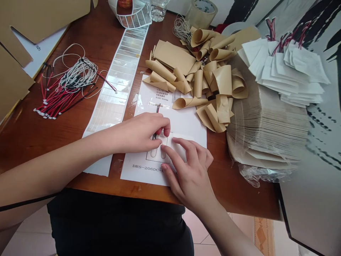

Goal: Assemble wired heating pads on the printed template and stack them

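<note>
Tiled floor (195, 227) shows below the near edge of a brown wooden desk (26, 142), seen from the head camera. On the desk's left lie a cardboard box (48, 21) and a tangle of white, red and black wires (77, 76); beside these, a long pale strip (114, 85) runs away toward a white basket (135, 19). Curled brown papers (198, 83) are heaped beyond the middle, with a tape roll (201, 14) behind; on the right, white pouches (290, 71) rest on a thick stack of sheets (266, 121). Near the front edge, a looped pale wire (163, 155) with dark leads lies on a printed sheet (138, 156), between the two hands. Over its upper part the left hand (142, 131) bends its fingers; whether they grip it I cannot tell. The right hand (190, 170) has its fingers spread and released, the index fingertip at the wire.
</note>
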Tool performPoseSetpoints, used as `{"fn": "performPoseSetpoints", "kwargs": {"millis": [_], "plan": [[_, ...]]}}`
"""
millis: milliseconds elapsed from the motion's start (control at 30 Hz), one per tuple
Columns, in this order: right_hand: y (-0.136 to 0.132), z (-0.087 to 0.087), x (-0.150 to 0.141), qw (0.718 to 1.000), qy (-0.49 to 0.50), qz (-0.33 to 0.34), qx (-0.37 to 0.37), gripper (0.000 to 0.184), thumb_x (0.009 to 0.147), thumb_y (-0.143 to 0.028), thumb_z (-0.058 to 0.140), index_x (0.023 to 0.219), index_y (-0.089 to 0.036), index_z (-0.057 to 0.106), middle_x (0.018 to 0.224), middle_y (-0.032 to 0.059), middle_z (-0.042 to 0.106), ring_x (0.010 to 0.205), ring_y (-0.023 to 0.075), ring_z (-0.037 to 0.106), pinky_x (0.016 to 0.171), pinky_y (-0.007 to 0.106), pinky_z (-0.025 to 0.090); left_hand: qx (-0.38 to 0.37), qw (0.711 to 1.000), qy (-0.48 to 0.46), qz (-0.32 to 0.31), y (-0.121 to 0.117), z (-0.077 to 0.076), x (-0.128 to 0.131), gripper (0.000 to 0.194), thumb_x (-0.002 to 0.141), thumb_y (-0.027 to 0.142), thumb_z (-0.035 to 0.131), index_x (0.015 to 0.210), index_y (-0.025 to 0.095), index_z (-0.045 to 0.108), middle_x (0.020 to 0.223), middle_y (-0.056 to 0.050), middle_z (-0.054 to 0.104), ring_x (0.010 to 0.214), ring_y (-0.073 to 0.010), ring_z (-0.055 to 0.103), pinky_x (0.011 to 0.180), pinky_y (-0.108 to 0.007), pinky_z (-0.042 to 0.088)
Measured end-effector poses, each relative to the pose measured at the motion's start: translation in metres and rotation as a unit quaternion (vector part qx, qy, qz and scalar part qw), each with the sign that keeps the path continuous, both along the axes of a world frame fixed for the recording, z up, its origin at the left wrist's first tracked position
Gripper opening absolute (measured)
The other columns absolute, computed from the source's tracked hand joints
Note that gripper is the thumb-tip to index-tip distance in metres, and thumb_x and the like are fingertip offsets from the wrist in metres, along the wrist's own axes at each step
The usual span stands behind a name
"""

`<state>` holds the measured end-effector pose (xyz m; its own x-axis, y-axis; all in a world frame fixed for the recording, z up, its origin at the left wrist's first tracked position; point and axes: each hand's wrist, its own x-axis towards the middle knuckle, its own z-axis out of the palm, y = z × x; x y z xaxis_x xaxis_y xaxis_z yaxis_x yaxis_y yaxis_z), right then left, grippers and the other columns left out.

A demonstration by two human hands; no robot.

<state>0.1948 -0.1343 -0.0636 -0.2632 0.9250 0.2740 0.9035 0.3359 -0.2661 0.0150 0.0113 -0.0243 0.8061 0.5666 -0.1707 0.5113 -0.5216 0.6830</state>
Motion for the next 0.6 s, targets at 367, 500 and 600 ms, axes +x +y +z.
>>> {"fn": "performPoseSetpoints", "kwargs": {"millis": [367, 500, 600], "plan": [[-0.001, 0.000, -0.001, 1.000, 0.001, -0.005, 0.000, 0.032, 0.105, -0.032, 0.050, 0.134, -0.020, 0.057, 0.140, 0.0179, 0.055, 0.127, 0.0365, 0.048, 0.102, 0.058, 0.035, -0.002, 0.999, -0.013, 0.045, -0.005, -0.005, 0.003, 0.015, 0.085, 0.015, 0.061, 0.097, 0.021, 0.065, 0.089, 0.000, 0.065, 0.079, -0.0155, 0.056, 0.070, -0.027, 0.037], [-0.001, 0.000, 0.000, 1.000, 0.009, 0.003, 0.003, 0.033, 0.103, -0.032, 0.053, 0.135, -0.025, 0.060, 0.142, 0.0165, 0.052, 0.129, 0.0365, 0.047, 0.104, 0.058, 0.034, -0.037, 0.999, 0.001, 0.036, -0.001, 0.001, 0.002, 0.019, 0.084, 0.010, 0.059, 0.099, 0.020, 0.065, 0.087, 0.001, 0.064, 0.079, -0.0150, 0.056, 0.069, -0.027, 0.037], [-0.002, 0.000, 0.001, 1.000, 0.008, 0.014, 0.001, 0.035, 0.102, -0.032, 0.054, 0.137, -0.028, 0.061, 0.145, 0.0155, 0.050, 0.131, 0.0376, 0.045, 0.105, 0.060, 0.033, -0.055, 0.998, 0.011, 0.016, 0.002, 0.007, 0.000, 0.023, 0.082, 0.009, 0.058, 0.101, 0.020, 0.065, 0.088, 0.001, 0.064, 0.080, -0.0148, 0.056, 0.070, -0.026, 0.038]]}}
